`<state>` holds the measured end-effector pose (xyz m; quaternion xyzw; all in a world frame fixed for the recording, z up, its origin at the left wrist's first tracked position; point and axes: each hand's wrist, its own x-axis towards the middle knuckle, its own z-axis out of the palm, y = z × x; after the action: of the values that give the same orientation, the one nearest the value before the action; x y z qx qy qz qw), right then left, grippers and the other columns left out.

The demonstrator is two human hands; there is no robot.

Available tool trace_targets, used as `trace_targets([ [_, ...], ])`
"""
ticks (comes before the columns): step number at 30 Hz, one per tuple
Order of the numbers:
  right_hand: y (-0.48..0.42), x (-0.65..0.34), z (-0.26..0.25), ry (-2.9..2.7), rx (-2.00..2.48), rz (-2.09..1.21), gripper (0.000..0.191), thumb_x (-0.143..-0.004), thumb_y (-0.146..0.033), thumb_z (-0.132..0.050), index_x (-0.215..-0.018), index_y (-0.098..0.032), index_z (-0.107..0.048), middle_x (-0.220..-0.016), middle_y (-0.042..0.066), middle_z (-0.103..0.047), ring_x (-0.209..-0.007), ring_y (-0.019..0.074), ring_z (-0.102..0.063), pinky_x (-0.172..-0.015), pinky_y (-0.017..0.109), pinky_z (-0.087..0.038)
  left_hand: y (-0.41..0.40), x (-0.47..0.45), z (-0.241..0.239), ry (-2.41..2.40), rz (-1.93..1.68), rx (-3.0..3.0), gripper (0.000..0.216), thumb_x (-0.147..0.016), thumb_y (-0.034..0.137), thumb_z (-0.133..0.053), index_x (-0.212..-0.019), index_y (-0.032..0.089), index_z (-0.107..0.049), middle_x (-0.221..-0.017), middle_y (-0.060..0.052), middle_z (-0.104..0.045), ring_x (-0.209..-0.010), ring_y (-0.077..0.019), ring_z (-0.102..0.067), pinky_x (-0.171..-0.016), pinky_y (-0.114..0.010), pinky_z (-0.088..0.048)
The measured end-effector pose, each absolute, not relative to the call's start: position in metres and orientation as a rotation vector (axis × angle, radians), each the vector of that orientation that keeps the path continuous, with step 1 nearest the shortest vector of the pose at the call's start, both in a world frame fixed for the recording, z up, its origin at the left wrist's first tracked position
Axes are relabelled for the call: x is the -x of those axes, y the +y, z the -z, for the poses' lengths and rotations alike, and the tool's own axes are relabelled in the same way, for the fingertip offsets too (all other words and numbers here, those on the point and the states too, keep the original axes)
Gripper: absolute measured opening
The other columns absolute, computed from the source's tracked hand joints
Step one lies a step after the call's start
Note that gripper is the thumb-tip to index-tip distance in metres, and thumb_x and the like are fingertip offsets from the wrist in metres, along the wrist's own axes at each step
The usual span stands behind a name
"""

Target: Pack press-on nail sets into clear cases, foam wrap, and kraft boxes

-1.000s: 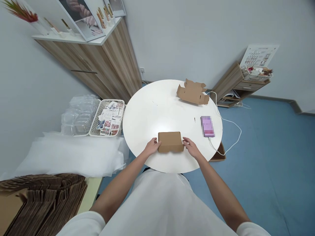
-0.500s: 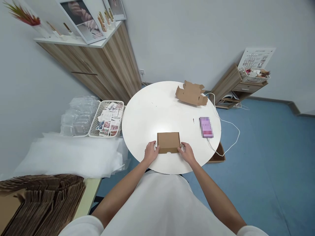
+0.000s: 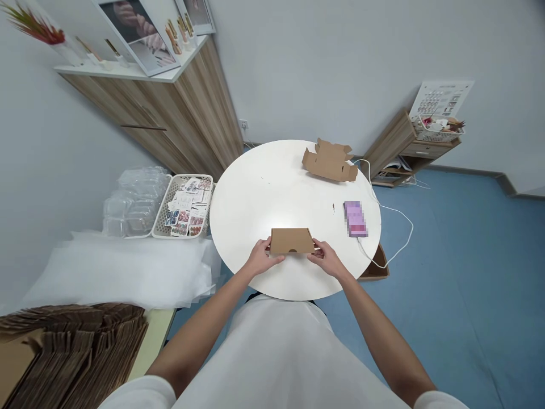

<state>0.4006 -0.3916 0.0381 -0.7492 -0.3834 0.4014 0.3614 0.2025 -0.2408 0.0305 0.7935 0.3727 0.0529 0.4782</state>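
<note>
A small brown cardboard box (image 3: 292, 241), its lid closed, is at the near part of the round white table (image 3: 251, 193). My left hand (image 3: 263, 259) grips the box's left end, fingers behind the side and thumb along the near edge. At the right end my right hand (image 3: 325, 258) holds it the same way. The near edge looks slightly raised from the tabletop, with a dark half-round notch at its middle. Farther back lies an unfolded cardboard box blank (image 3: 330, 161) with its flaps bent up.
On the table's right rests a purple phone-like object (image 3: 355, 218), blurred, with a white cable (image 3: 402, 216) trailing over the edge. To the left stand a white basket (image 3: 159, 224) of printed cards, clear plastic containers (image 3: 138, 199), white sheets (image 3: 123, 272) and stacked folded cardboard (image 3: 80, 358).
The box's front has tipped up, and its lid front now lies closed over the near edge. My thumbs have moved from the front corners to below the near edge.
</note>
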Motion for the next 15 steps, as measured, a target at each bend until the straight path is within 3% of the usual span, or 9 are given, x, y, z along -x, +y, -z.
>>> trace_targets([
  [3, -0.378, -0.412, -0.056, -1.106, 2.041, -1.022, 0.035, -0.077, -0.042, -0.043, -0.105, -0.023, -0.051, -0.086, 0.003, -0.049, -0.075, 0.0151, -0.052, -0.07, 0.029, -0.043, -0.227, -0.211, -0.041, 0.929, -0.001, -2.043, 0.041, -0.069, 0.037, -0.057, -0.105, 0.019, -0.05, -0.086, -0.005, -0.051, -0.073, -0.0164, -0.053, -0.064, -0.027, -0.043],
  [6, -0.362, -0.42, -0.066, -1.151, 2.153, -0.998, 0.032, -0.08, -0.047, -0.033, -0.079, -0.021, -0.053, -0.076, 0.002, -0.048, -0.071, 0.0155, -0.049, -0.064, 0.028, -0.039, -0.217, -0.221, -0.044, 0.997, 0.075, -2.142, 0.02, -0.074, 0.027, -0.05, -0.092, 0.017, -0.053, -0.079, -0.005, -0.051, -0.068, -0.0162, -0.052, -0.061, -0.026, -0.04],
  [11, -0.343, -0.426, -0.072, -1.093, 2.221, -1.07, 0.039, -0.081, -0.05, -0.028, -0.06, -0.02, -0.042, -0.062, 0.001, -0.047, -0.06, 0.0143, -0.046, -0.055, 0.025, -0.033, -0.209, -0.231, -0.041, 1.097, -0.003, -2.171, 0.032, -0.074, 0.023, -0.05, -0.106, 0.018, -0.05, -0.092, -0.007, -0.048, -0.076, -0.016, -0.052, -0.066, -0.026, -0.041],
  [15, -0.338, -0.428, -0.072, -0.976, 2.25, -1.113, 0.042, -0.08, -0.053, -0.027, -0.057, -0.02, -0.041, -0.061, 0.002, -0.05, -0.059, 0.0143, -0.048, -0.053, 0.024, -0.031, -0.204, -0.23, -0.039, 1.053, -0.069, -2.15, 0.043, -0.072, 0.019, -0.053, -0.114, 0.019, -0.047, -0.085, -0.004, -0.051, -0.073, -0.0145, -0.051, -0.069, -0.026, -0.041],
])
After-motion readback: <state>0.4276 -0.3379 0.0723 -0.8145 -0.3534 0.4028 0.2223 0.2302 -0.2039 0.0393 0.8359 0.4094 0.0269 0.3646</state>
